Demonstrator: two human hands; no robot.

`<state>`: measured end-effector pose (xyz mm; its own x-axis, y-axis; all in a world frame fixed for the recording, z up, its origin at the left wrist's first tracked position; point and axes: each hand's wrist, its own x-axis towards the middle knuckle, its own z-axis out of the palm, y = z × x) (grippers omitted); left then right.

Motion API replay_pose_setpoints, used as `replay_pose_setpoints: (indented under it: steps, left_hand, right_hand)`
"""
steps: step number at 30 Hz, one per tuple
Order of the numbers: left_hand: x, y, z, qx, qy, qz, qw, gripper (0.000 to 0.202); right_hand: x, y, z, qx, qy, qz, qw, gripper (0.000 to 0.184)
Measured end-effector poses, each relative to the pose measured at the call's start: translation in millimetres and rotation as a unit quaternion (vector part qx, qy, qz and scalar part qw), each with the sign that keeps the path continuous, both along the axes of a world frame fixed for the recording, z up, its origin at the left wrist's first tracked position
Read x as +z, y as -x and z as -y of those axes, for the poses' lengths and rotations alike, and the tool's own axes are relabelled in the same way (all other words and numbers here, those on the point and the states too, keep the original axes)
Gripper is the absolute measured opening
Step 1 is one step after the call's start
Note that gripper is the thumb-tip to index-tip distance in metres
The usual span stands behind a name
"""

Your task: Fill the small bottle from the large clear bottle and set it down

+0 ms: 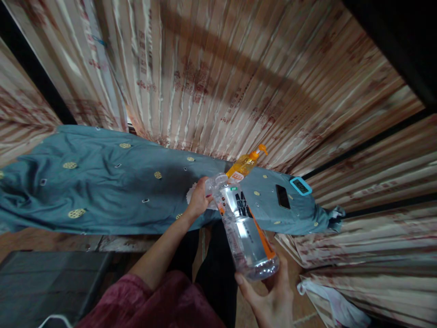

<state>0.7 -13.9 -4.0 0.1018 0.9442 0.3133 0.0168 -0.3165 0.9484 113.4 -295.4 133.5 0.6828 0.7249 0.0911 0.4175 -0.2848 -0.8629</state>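
Observation:
A large clear plastic bottle with a silver and orange label is tilted in front of me, its neck toward the upper left. My left hand is closed at the bottle's neck; its fingers are partly hidden. Around the bottle's base, at the lower right, my right hand is curled with the thumb on the near side. A white piece, perhaps tissue or lace, shows beside my left hand. Just behind the bottle's neck is a pump bottle of yellow-orange liquid with an orange pump head.
A blue-green cloth with pineapple prints covers the long narrow surface. On its right lie a black phone and a blue-framed digital clock. Patterned curtains hang behind. A dark grey box-like thing sits at the lower left.

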Motion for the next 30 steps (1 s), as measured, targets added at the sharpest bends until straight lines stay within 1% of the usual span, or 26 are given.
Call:
replay_pose_setpoints:
  steps: [3, 9, 21, 26, 30]
  left_hand:
    - [0.6, -0.8, 0.1, -0.002, 0.008, 0.001, 1.0, 0.059]
    - [1.6, 0.0, -0.3, -0.003, 0.004, 0.01, 1.0, 0.06]
    - [-0.3, -0.8, -0.4, -0.004, 0.012, 0.011, 1.0, 0.057]
    - [0.1, -1.6, -0.1, 0.001, 0.014, 0.01, 1.0, 0.055]
    - [1.4, -0.3, 0.5, -0.002, 0.014, 0.0, 1.0, 0.056]
  right_hand:
    - [0.3, 0.2, 0.0, 0.0, 0.003, 0.002, 1.0, 0.106]
    - [-3.9, -1.0, 0.3, 0.002, -0.012, 0.003, 1.0, 0.1]
    - [-0.5, -0.5, -0.4, -0.004, 0.004, 0.019, 1.0, 0.104]
    - [-1.5, -0.5, 0.1, 0.0, 0.0, 0.005, 1.0, 0.108]
    - [-1.0, -0.7, 0.2, -0.002, 0.004, 0.006, 1.0, 0.106]
